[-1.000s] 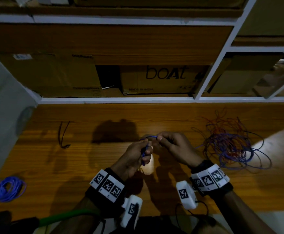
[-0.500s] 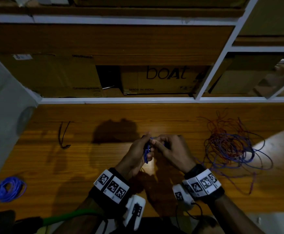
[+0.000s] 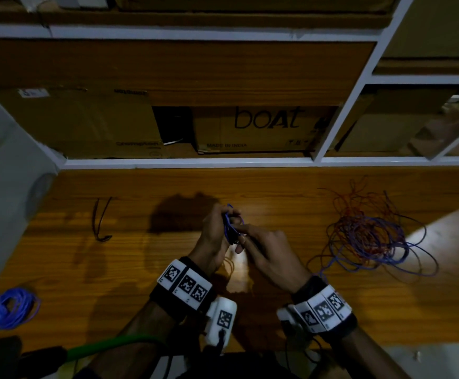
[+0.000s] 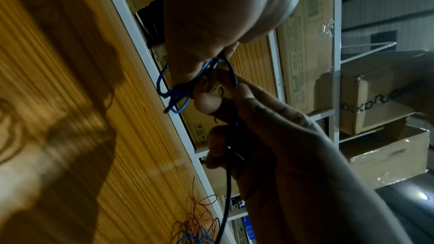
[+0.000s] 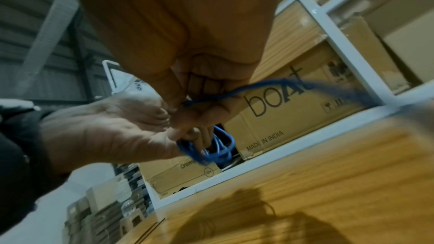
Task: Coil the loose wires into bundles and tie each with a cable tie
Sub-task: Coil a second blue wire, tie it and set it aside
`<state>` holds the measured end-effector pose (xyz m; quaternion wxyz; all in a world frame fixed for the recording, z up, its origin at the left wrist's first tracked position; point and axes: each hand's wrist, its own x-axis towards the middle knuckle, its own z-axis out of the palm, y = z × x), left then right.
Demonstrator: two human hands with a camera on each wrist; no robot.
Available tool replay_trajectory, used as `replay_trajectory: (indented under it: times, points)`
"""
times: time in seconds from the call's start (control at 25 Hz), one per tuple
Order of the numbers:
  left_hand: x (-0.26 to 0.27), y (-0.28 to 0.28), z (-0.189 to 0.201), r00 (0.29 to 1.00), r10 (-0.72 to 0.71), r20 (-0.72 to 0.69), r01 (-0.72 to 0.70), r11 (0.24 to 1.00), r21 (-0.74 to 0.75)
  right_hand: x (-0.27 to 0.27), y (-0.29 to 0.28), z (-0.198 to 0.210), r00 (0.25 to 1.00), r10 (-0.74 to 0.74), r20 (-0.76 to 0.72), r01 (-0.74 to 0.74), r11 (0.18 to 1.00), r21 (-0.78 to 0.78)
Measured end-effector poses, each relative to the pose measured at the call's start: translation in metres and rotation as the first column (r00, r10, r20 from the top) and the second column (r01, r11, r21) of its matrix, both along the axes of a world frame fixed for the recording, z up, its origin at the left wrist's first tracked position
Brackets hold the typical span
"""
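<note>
Counter (image 3: 291, 184): I see the loose red/blue wire tangle (image 3: 370, 233) well right of my hands, finished blue bundle (image 3: 13, 307) near-left, black cable ties (image 3: 101, 220) far-left. Boat box (image 3: 253, 129) on the shelf behind. Left hand (image 3: 214, 233) grips small blue coil (image 3: 229, 225) above the counter; right hand (image 3: 269, 254) pinches its strand. Left wrist view alone shows the strand trailing through right fingers (image 4: 244, 92) to the tangle; right wrist view blurred there.
</note>
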<state>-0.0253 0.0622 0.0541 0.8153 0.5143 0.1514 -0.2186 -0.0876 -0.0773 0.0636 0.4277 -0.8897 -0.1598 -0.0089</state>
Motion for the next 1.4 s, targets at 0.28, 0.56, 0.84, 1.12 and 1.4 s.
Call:
replay_trajectory:
  times: [0.28, 0.56, 0.84, 1.12, 1.4]
  points:
    - [0.005, 0.005, 0.006, 0.986, 0.167, -0.012, -0.158, 0.902, -0.402, -0.007, -0.01, -0.016, 0.989, 0.04, -0.141, -0.027, 0.995, 0.098]
    - [0.007, 0.02, 0.01, 1.0, -0.019, -0.013, 0.008, 0.823, -0.568, -0.004, -0.035, -0.04, 0.955, 0.017, -0.295, 0.024, 0.99, 0.137]
    - [-0.001, 0.025, 0.009, 0.956, -0.291, 0.024, 0.274, 0.867, -0.415, 0.015, -0.06, -0.04, 0.847, 0.135, -0.514, 0.013, 0.962, 0.274]
    - [-0.003, 0.031, 0.015, 0.932, -0.362, 0.001, 0.331, 0.849, -0.413, 0.022, -0.08, -0.051, 0.868, 0.165, -0.468, -0.179, 0.984, 0.014]
    - [0.018, 0.07, 0.041, 0.899, -0.426, 0.107, 0.429, 0.801, -0.417, 0.023, -0.132, -0.061, 0.87, 0.057, -0.49, -0.057, 0.998, 0.015]
